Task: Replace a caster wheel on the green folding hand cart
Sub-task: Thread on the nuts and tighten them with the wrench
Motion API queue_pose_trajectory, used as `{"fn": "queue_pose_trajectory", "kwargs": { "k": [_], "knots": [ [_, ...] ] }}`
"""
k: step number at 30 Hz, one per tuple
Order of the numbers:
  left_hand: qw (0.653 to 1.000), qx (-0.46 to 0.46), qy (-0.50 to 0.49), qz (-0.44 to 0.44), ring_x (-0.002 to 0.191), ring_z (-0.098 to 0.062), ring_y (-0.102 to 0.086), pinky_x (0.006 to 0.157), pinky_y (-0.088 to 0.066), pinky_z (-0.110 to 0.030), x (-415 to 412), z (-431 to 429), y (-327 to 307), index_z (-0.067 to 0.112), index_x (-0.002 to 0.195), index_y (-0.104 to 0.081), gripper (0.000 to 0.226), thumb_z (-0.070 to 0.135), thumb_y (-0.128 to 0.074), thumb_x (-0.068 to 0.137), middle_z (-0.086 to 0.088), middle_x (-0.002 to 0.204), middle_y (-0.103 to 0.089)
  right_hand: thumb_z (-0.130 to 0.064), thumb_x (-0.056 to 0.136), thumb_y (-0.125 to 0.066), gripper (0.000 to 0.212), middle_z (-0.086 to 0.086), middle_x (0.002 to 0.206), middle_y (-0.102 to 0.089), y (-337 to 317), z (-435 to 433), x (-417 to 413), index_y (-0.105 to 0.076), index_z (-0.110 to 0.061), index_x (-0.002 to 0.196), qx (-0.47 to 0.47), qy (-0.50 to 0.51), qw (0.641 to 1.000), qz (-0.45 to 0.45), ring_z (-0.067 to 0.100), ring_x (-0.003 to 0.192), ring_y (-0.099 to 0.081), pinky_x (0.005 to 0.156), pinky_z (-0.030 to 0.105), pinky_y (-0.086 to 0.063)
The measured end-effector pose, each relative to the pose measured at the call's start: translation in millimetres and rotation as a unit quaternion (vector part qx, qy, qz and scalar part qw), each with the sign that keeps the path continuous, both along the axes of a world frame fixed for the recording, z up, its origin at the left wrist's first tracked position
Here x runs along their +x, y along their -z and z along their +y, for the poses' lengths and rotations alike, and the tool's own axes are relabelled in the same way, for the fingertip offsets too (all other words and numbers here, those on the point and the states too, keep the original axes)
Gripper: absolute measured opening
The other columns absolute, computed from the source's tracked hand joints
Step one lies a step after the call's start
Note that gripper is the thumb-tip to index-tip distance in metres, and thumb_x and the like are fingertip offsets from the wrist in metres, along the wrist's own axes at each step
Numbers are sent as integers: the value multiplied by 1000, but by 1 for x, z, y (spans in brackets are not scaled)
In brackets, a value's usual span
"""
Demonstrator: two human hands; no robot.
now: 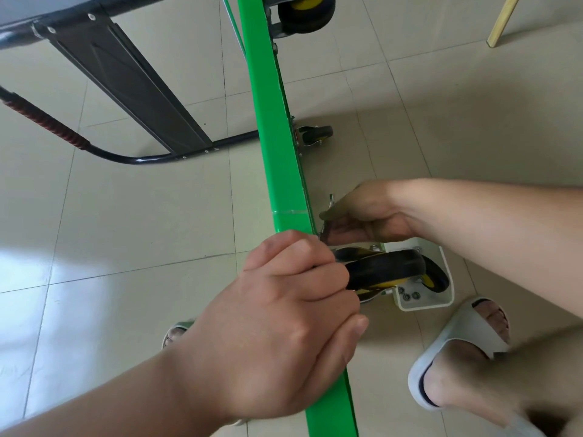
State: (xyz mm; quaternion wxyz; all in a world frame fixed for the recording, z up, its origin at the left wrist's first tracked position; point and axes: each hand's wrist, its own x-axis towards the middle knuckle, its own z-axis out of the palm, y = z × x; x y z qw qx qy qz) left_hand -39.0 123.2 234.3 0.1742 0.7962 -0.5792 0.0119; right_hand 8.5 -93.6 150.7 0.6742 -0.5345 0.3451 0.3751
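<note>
The green hand cart stands on its edge and runs from the top centre down to the bottom. A black caster wheel with a yellow hub sits against the cart's right face. My left hand curls over the cart's edge and grips the wheel's metal bracket. Just beyond the wheel, my right hand pinches a small metal tool against the cart's face. Another yellow-hubbed wheel is mounted at the top, and a small grey caster sits midway along the cart.
A white tray with a few nuts and another wheel lies on the tiled floor under the caster. My slippered feet stand at lower right. A black metal frame with a red spring occupies the upper left. A wooden leg is at top right.
</note>
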Motion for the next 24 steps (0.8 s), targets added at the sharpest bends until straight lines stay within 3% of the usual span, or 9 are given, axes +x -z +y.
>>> {"fn": "queue_pose_trajectory", "kwargs": {
  "k": [4,8,11,15,19,24],
  "knots": [
    [1000,2,5,4,99,-22,-55,105,-38,-32,0,1,0,20,82,-64,43,31,-35,112,6,88,-55,-5,105,-53,15,20,90,-74,-4,0,-4,-62,5,111,-16,48,998,-26,25,78,-75,72,32,-64],
    [1000,1,5,2,100,-21,-56,103,-41,-36,-1,1,1,20,83,-64,43,31,-35,112,6,88,-55,-6,99,-64,10,14,88,-72,-19,-4,-3,-62,-1,108,-130,80,969,-192,19,66,-76,63,27,-63],
    [1000,1,4,2,99,-23,-56,101,-42,-37,-1,1,2,20,82,-64,43,31,-35,112,5,87,-55,-7,96,-68,10,7,93,-71,-39,-5,-9,-64,-6,105,-196,5,908,-369,14,73,-76,67,24,-61],
    [1000,-3,3,0,97,-23,-54,101,-38,-32,0,1,2,19,80,-62,44,30,-35,112,5,86,-53,-10,93,-71,16,-2,100,-72,-50,-1,-27,-66,-15,108,-237,-100,809,-529,16,95,-70,88,38,-59],
    [1000,0,2,-5,97,-24,-53,103,-36,-29,0,0,1,18,81,-63,44,30,-34,112,4,86,-54,-12,93,-70,16,-4,98,-70,-48,0,-41,-66,-15,108,-227,-113,786,-563,19,96,-69,88,43,-57],
    [1000,6,-1,-1,98,-24,-53,105,-33,-28,0,0,1,18,82,-65,44,30,-34,112,4,87,-55,-12,92,-73,18,-8,97,-72,-45,4,-48,-66,-24,105,-198,-113,801,-553,17,98,-70,88,40,-59]
  ]
}}
